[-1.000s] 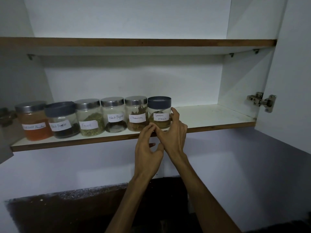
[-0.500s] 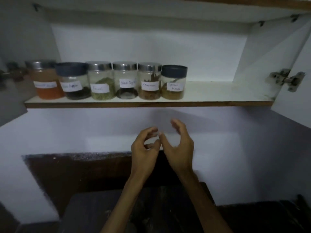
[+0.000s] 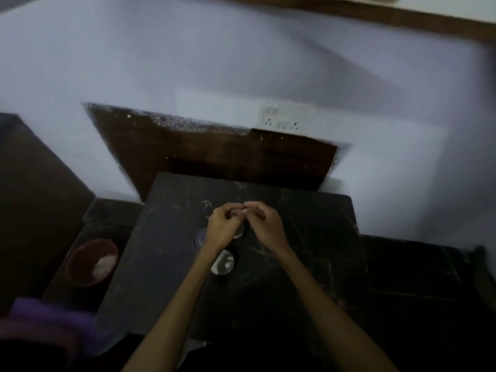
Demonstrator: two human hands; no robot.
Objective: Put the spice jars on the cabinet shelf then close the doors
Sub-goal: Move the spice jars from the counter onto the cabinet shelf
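I am looking down at a dark table (image 3: 308, 237). Three spice jars stand on it, seen from above. One silver lid (image 3: 222, 262) shows beside my left forearm. A dark lid (image 3: 199, 237) peeks out left of my left wrist, and a third lid (image 3: 239, 232) lies partly hidden under my hands. My left hand (image 3: 224, 226) and my right hand (image 3: 264, 224) hover together above the jars. Their fingers are loosely curled, the fingertips meet, and nothing is seen in them. Only the brown front edge of the cabinet shelf (image 3: 375, 13) shows, at the top.
A red bowl (image 3: 91, 261) with white powder sits on a lower ledge left of the table. A white wall socket (image 3: 287, 117) is on the wall behind. Purple cloth (image 3: 40, 320) fills the bottom left corner. A dark counter (image 3: 418, 277) adjoins on the right.
My view has swung down from the shelf with its row of jars to the table. Both hands have dropped from below the shelf to just above the table's jars.
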